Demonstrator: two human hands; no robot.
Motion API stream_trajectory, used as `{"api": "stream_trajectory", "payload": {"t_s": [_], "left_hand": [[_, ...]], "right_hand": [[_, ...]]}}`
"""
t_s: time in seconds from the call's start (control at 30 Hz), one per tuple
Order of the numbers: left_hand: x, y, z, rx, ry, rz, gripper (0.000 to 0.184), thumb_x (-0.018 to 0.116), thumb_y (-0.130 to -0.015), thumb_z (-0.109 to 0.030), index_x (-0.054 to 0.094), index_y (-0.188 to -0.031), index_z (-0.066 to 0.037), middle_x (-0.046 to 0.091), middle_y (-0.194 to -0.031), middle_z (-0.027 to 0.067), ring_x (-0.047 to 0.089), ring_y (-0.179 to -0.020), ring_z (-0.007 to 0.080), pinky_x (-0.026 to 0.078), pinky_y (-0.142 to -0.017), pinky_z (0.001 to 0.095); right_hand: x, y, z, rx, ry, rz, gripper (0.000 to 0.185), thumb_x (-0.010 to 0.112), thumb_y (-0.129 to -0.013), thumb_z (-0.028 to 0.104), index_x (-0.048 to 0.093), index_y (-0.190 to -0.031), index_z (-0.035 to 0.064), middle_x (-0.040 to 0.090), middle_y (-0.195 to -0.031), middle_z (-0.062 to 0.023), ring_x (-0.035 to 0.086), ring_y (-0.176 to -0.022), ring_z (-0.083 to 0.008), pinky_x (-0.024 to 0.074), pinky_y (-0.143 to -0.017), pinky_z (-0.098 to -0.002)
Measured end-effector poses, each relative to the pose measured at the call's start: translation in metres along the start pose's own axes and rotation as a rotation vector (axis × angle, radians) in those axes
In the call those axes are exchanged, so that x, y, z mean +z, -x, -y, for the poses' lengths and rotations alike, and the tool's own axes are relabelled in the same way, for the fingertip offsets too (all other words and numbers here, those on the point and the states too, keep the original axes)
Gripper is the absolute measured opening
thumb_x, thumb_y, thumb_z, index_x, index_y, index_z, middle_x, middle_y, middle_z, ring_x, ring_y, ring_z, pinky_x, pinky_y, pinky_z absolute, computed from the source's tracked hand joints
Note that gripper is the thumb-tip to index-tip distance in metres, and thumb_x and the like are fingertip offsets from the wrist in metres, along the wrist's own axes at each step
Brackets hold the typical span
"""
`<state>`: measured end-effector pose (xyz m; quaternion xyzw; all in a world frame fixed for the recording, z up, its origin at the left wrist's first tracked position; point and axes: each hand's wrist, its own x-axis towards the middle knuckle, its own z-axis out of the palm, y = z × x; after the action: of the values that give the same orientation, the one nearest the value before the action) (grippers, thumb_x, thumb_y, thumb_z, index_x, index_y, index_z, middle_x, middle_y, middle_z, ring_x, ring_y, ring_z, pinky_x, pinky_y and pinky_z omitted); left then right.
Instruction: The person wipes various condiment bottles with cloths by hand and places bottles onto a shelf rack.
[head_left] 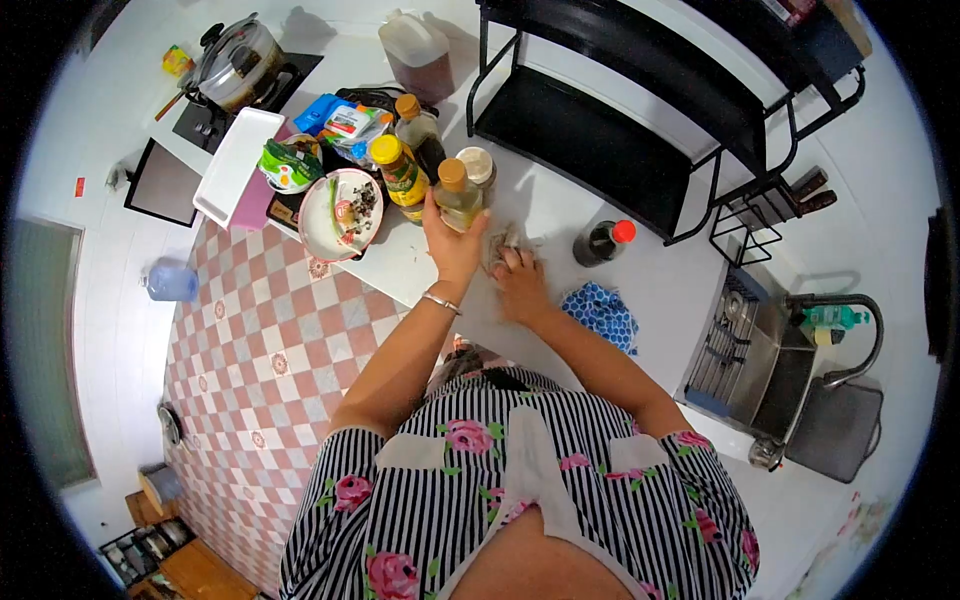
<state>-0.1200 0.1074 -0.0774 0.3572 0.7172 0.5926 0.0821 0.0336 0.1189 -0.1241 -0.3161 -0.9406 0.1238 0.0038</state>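
Note:
My left hand (455,243) is wrapped round a clear bottle with an orange-brown cap (460,205), which holds a pale liquid. Beside it, my right hand (522,282) presses a greyish cloth (504,244) against the white counter (648,275). Close to the held bottle are a jar with a white lid (478,166), a yellow-capped bottle (402,180) and a dark sauce bottle with an orange cap (420,135). Right of my right hand stand a red-capped dark bottle (602,243) and a crumpled blue patterned cloth (602,316).
A plate with green onion and dark bits (318,215) sits at the counter's left edge, near a white tray (238,165) and packets (290,166). A black rack (590,130) spans the back. The sink (780,385) is right; a pot (240,70) stands far left.

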Motion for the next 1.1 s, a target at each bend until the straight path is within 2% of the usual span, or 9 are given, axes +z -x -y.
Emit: {"api": "stream_trajectory", "payload": {"t_s": [0.2, 0.3, 0.47, 0.67, 0.77, 0.87, 0.9, 1.0, 1.1], "left_hand": [[0.003, -0.002, 0.005, -0.061, 0.033, -0.003, 0.069, 0.079, -0.067, -0.016, 0.041, -0.123, -0.001, 0.059, -0.107, 0.0197, 0.059, -0.098, 0.0352, 0.047, -0.085, 0.0387], [-0.005, 0.008, -0.006, -0.074, 0.073, 0.088, 0.067, 0.078, -0.067, -0.016, 0.041, -0.122, -0.003, 0.063, -0.101, 0.0184, 0.062, -0.094, 0.0351, 0.049, -0.081, 0.0387], [0.000, 0.055, 0.020, -0.210, 0.297, 0.144, 0.071, 0.080, -0.066, -0.022, 0.046, -0.127, -0.008, 0.065, -0.104, 0.0145, 0.064, -0.096, 0.0321, 0.050, -0.080, 0.0369], [-0.014, 0.068, 0.005, 0.186, -0.076, 0.132, 0.064, 0.082, -0.063, -0.022, 0.055, -0.119, -0.008, 0.066, -0.103, 0.0138, 0.065, -0.095, 0.0314, 0.051, -0.078, 0.0370], [-0.010, 0.072, 0.003, -0.018, -0.078, 0.184, 0.064, 0.082, -0.062, -0.019, 0.053, -0.118, -0.009, 0.065, -0.103, 0.0145, 0.064, -0.095, 0.0320, 0.051, -0.079, 0.0375], [-0.021, 0.062, -0.024, -0.053, 0.062, 0.228, 0.063, 0.077, -0.068, -0.011, 0.046, -0.122, -0.004, 0.064, -0.106, 0.0146, 0.062, -0.102, 0.0272, 0.048, -0.085, 0.0337], [-0.022, 0.060, -0.025, -0.087, 0.004, 0.250, 0.066, 0.078, -0.066, -0.010, 0.042, -0.122, -0.005, 0.063, -0.108, 0.0143, 0.062, -0.102, 0.0248, 0.048, -0.086, 0.0330], [-0.023, 0.059, -0.020, 0.009, 0.060, 0.227, 0.061, 0.078, -0.067, -0.015, 0.047, -0.119, -0.010, 0.065, -0.102, 0.0169, 0.064, -0.094, 0.0346, 0.052, -0.076, 0.0388], [-0.012, 0.061, 0.018, -0.093, 0.093, 0.282, 0.056, 0.073, -0.073, -0.017, 0.047, -0.121, -0.009, 0.065, -0.100, 0.0186, 0.064, -0.090, 0.0378, 0.052, -0.074, 0.0406]], "right_hand": [[-0.017, 0.017, -0.035, 0.408, -1.019, -0.256, 0.030, 0.064, -0.076, 0.009, 0.059, -0.105, 0.0066, 0.058, -0.109, -0.0099, 0.056, -0.100, -0.0294, 0.0431, -0.091, -0.0334], [-0.129, 0.012, -0.002, 0.191, -1.267, -0.647, 0.029, 0.062, -0.076, 0.005, 0.058, -0.104, 0.0060, 0.057, -0.106, -0.0117, 0.057, -0.094, -0.0270, 0.0433, -0.088, -0.0323], [-0.189, -0.017, 0.041, -0.159, -0.622, -0.660, 0.027, 0.064, -0.079, 0.011, 0.058, -0.105, 0.0041, 0.058, -0.107, -0.0140, 0.057, -0.097, -0.0301, 0.0439, -0.088, -0.0370], [-0.169, -0.026, 0.054, 0.126, -0.634, -0.445, 0.027, 0.060, -0.084, 0.018, 0.059, -0.107, 0.0045, 0.062, -0.102, -0.0163, 0.059, -0.099, -0.0312, 0.0464, -0.086, -0.0371], [-0.153, -0.048, 0.026, 0.380, -0.969, -0.261, 0.021, 0.057, -0.088, 0.016, 0.061, -0.102, 0.0000, 0.067, -0.097, -0.0115, 0.065, -0.085, -0.0229, 0.0512, -0.077, -0.0339], [-0.093, -0.052, -0.021, 0.579, -1.899, -0.322, 0.021, 0.055, -0.090, 0.013, 0.062, -0.105, 0.0009, 0.068, -0.098, -0.0101, 0.067, -0.082, -0.0196, 0.0542, -0.074, -0.0320], [-0.098, -0.043, -0.031, 0.451, -1.963, -0.289, 0.042, 0.062, -0.083, 0.014, 0.054, -0.122, 0.0037, 0.061, -0.118, -0.0126, 0.063, -0.098, -0.0248, 0.0534, -0.086, -0.0420], [-0.111, -0.008, -0.010, 0.359, -1.880, -0.337, 0.048, 0.065, -0.080, 0.014, 0.052, -0.124, 0.0022, 0.061, -0.116, -0.0119, 0.061, -0.103, -0.0239, 0.0508, -0.089, -0.0382], [-0.107, -0.010, 0.004, -0.067, -1.214, -0.260, 0.054, 0.073, -0.072, 0.017, 0.054, -0.120, 0.0007, 0.063, -0.112, -0.0134, 0.061, -0.102, -0.0229, 0.0464, -0.090, -0.0329]]}}
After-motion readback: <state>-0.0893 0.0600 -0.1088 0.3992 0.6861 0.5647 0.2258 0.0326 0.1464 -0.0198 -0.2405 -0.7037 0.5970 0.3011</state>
